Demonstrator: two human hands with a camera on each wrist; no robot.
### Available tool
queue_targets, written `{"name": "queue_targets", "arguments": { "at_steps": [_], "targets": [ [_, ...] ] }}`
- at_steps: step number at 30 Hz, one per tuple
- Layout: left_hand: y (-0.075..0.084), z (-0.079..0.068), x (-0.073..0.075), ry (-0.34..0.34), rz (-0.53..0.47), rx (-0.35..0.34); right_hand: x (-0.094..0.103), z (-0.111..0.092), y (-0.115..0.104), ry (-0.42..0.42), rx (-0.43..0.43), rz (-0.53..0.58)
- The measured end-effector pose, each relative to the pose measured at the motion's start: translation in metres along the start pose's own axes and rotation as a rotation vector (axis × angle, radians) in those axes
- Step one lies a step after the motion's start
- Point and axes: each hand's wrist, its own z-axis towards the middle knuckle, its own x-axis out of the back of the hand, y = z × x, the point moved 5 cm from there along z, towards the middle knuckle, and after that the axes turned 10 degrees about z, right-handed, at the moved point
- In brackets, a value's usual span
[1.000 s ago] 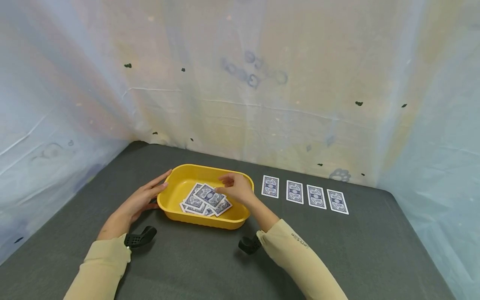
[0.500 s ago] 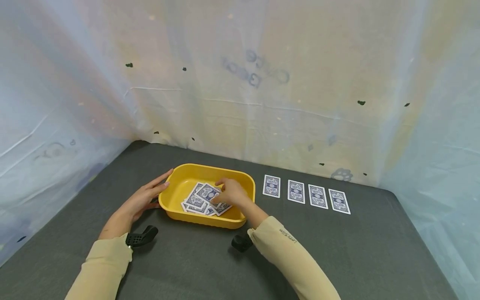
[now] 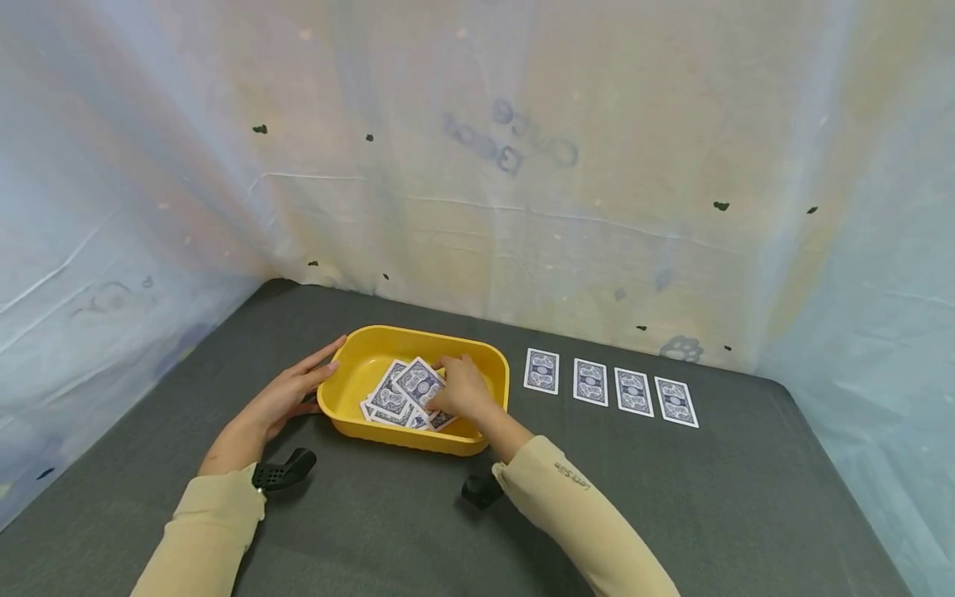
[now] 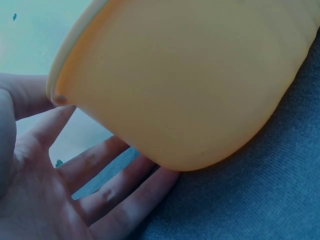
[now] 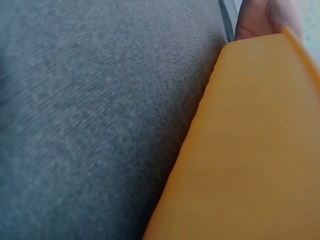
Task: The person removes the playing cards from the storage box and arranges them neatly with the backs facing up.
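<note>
In the head view, a yellow plastic tray (image 3: pixel 421 444) holds a loose pile of blue-backed playing cards (image 3: pixel 388 390). My right hand (image 3: pixel 464 388) reaches into it, thumb and fingertips pinching the right edge of the top playing card (image 3: pixel 418 381), which lies tilted over the pile. At the tray's left end, my left hand (image 3: pixel 279 398) holds the side, thumb at the rim and the other fingers spread against the outer wall. The left wrist view shows those fingers (image 4: pixel 115 195) along the wall. In the right wrist view, the tray's wall hides my right hand.
Several playing cards (image 3: pixel 591 382) lie face down in a row right of the tray, on the dark grey tabletop (image 3: pixel 388 522). A pale patterned curtain (image 3: pixel 477 182) stands behind the table and at its sides.
My right hand has come down from above the pile onto the top card and taken its edge. That card has turned and shifted slightly. The left hand stays at the tray.
</note>
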Motion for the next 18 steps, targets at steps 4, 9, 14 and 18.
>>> {"name": "queue_targets", "arguments": {
  "at_steps": [4, 9, 14, 18],
  "targets": [
    [0.0, 0.0, 0.0, 0.0, 0.002, 0.0, 0.005, -0.002, -0.001, 0.016, 0.036, 0.054],
    [0.001, 0.0, 0.0, -0.004, -0.002, -0.002, 0.008, -0.007, 0.0, 0.023, 0.054, 0.156],
    [0.0, 0.001, 0.0, -0.008, 0.003, 0.001, 0.014, -0.014, 0.001, 0.073, 0.082, 0.246],
    [0.0, 0.0, 0.001, -0.011, -0.012, 0.001, 0.017, -0.02, 0.002, 0.089, 0.098, 0.286]
  ]
}}
